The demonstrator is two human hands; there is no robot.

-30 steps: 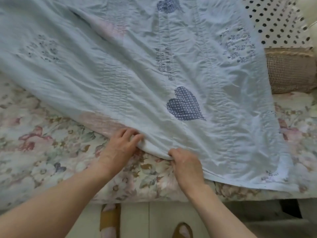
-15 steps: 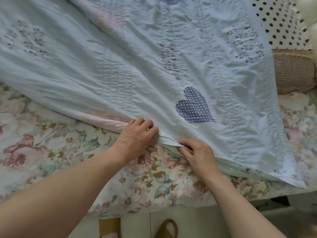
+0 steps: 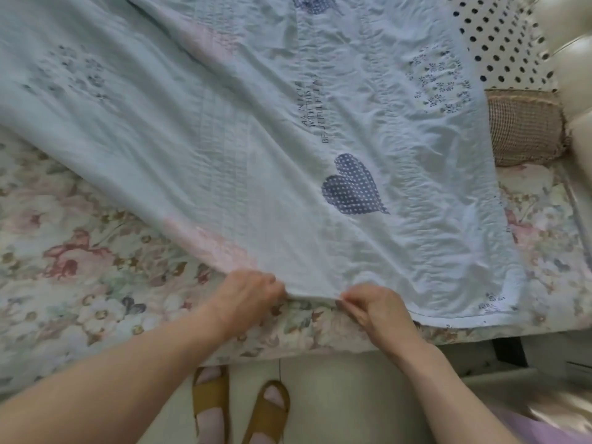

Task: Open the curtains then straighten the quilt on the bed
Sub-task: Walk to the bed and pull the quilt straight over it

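Tan open-toed sandals (image 3: 240, 408) stand on a pale tiled floor (image 3: 336, 395) at the near edge of a bed. Just beyond them, the left hand (image 3: 246, 296) and right hand (image 3: 378, 307) sit near each other, each closed in a pinch on the near hem of a thin pale-blue quilt (image 3: 256, 139). The quilt, printed with a navy dotted heart (image 3: 350, 185), lies slanted across the bed, leaving the floral sheet (image 3: 80, 277) bare on the left. Farther off at the right sit a woven tan pillow (image 3: 525, 128) and a polka-dot pillow (image 3: 499, 40). No curtains are visible. This looks like the straightening step; next, the hem likely needs drawing leftward and squaring with the bed's edge.
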